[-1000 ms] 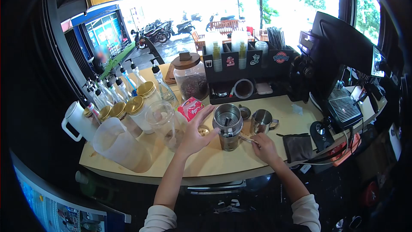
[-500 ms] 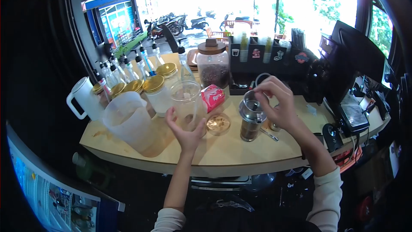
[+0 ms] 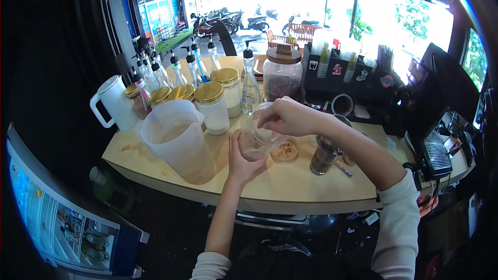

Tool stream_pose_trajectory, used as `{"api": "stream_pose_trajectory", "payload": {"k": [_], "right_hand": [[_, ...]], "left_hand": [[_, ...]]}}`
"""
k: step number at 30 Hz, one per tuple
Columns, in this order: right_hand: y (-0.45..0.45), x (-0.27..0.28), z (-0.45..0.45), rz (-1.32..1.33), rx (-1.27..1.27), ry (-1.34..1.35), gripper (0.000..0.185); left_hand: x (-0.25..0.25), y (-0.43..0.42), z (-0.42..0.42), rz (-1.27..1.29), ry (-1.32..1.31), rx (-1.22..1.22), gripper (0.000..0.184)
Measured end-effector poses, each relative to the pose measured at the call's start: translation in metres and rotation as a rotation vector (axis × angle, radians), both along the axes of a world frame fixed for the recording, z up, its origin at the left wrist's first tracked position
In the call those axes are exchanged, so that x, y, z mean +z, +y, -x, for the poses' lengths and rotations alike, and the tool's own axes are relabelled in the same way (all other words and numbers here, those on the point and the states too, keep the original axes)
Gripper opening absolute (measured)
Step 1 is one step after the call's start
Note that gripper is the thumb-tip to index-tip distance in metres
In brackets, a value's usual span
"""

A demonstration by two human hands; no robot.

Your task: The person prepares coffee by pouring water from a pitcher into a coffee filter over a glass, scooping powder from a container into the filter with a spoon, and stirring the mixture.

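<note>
A clear jar [image 3: 254, 148] with an uncovered mouth stands near the middle of the counter, tilted a little to the right. My left hand [image 3: 244, 163] is closed around its lower side. My right hand [image 3: 285, 116] reaches across to the jar's mouth, fingers bent and pinched at the rim; whatever they hold is hidden. A gold lid [image 3: 285, 150] lies on the counter just right of the jar. Under my right forearm stands a glass with a metal coffee dripper [image 3: 324, 156] on top, partly covered. A spoon [image 3: 344, 170] lies beside it.
A large translucent pitcher [image 3: 174, 140] stands left of my left hand, with gold-lidded jars [image 3: 211, 109] and several pump bottles [image 3: 192, 67] behind. A wooden-lidded jar [image 3: 282, 75] and a black cup holder [image 3: 332, 75] stand at the back. A coffee machine [image 3: 436, 150] is right.
My right hand has moved left from above the coffee dripper to the mouth of the clear jar. My left hand has closed on the jar, which now tilts. The camera view has shifted left.
</note>
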State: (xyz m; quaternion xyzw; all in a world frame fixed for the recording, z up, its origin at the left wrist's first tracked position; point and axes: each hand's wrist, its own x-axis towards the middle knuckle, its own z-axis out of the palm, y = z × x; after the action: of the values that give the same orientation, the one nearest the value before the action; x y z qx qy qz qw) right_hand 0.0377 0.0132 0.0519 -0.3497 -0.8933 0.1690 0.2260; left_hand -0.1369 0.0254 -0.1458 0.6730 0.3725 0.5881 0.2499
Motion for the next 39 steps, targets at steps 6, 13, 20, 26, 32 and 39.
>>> {"api": "stream_pose_trajectory", "payload": {"k": [6,13,20,26,32,39], "right_hand": [[0.009,-0.022,0.019,-0.098,0.046,-0.868,0.017],[0.037,-0.074,0.030,-0.442,0.246,-1.230,0.037],[0.043,-0.081,0.010,-0.189,0.207,-0.908,0.038],[0.037,-0.079,0.012,-0.278,0.213,-0.957,0.035],[0.041,-0.086,0.002,-0.523,0.315,-0.749,0.019],[0.037,-0.075,0.009,-0.434,0.287,-0.898,0.015]], "left_hand": [[0.013,-0.012,-0.002,-0.143,0.060,-0.005,0.097],[0.014,-0.012,-0.003,-0.165,0.053,-0.018,0.097],[0.013,-0.011,-0.003,-0.148,0.086,0.004,0.100],[0.015,-0.013,-0.004,-0.146,0.080,-0.008,0.099],[0.015,-0.013,-0.003,-0.159,0.057,-0.010,0.097],[0.013,-0.014,-0.002,-0.138,0.051,-0.037,0.098]]}}
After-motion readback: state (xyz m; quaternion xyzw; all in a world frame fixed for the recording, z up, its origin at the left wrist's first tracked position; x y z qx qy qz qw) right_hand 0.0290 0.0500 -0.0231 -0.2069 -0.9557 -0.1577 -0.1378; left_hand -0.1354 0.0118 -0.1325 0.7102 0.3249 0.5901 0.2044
